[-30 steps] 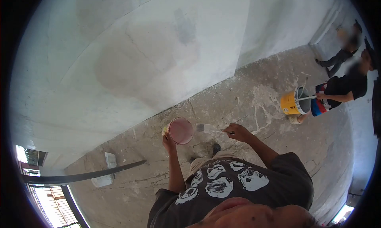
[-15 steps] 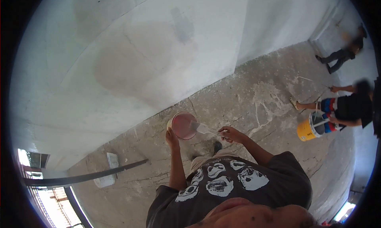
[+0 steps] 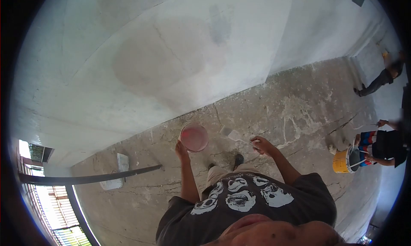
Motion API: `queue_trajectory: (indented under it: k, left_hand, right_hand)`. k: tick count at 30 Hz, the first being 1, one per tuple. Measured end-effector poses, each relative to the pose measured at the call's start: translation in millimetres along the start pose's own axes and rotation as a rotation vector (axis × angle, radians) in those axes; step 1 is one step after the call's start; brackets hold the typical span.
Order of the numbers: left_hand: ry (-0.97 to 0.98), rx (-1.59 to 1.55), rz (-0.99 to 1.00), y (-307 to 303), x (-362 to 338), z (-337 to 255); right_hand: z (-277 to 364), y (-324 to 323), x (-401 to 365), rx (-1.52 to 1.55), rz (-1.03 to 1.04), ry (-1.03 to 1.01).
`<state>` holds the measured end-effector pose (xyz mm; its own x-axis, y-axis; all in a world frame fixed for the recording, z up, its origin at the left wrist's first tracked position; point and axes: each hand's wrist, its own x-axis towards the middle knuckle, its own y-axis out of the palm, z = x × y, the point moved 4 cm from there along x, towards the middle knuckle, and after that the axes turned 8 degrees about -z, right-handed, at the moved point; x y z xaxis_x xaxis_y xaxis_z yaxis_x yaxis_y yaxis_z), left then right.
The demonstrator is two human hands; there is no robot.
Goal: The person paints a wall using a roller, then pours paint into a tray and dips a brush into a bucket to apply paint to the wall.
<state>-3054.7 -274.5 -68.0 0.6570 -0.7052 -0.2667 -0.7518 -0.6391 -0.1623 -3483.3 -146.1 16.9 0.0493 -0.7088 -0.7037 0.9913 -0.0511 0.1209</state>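
Note:
My left hand (image 3: 182, 151) grips the side of a round container (image 3: 194, 137), whose pinkish inside faces the camera. In my right hand (image 3: 262, 146) is the handle of a wide brush (image 3: 232, 133). The pale, flat head of the brush points left, over the floor, apart from the container's rim. Both hands are held out in front of my dark printed shirt.
A patchy wall (image 3: 171, 57) rises ahead over the cracked floor (image 3: 150, 194). At right, one person (image 3: 385, 145) holds a yellow bucket (image 3: 346, 160); another person (image 3: 381, 81) stands farther off. A white tray (image 3: 122, 162) and a dark bar (image 3: 94, 178) are at left.
The brush has come out of the container and moved right with my right hand. The person with the yellow bucket has shifted right and down in view.

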Motion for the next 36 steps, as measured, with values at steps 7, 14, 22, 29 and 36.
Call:
queue_trajectory:
  k: [7,14,22,29,36]
  left_hand:
    - [-0.306,-0.147,0.084,-90.6,44.7,59.1]
    - [-0.436,-0.141,-0.177,-139.9,115.4,87.8]
    - [-0.568,0.141,-0.167,-218.4,220.7,184.1]
    - [-0.431,0.281,-0.161,-242.8,257.0,168.8]
    - [-0.486,0.355,-0.016,-236.1,301.1,150.0]
  right_hand:
    - [51.7,12.4,4.3,-0.539,-0.456,-0.564]
    - [213.5,118.4,9.3,-0.708,-0.740,-1.084]
    - [328.6,225.4,57.5,-0.651,-0.884,-1.274]
    - [358.2,300.1,53.9,-0.553,-1.032,-1.320]
    - [330.6,306.0,121.0,-0.606,-1.046,-1.247]
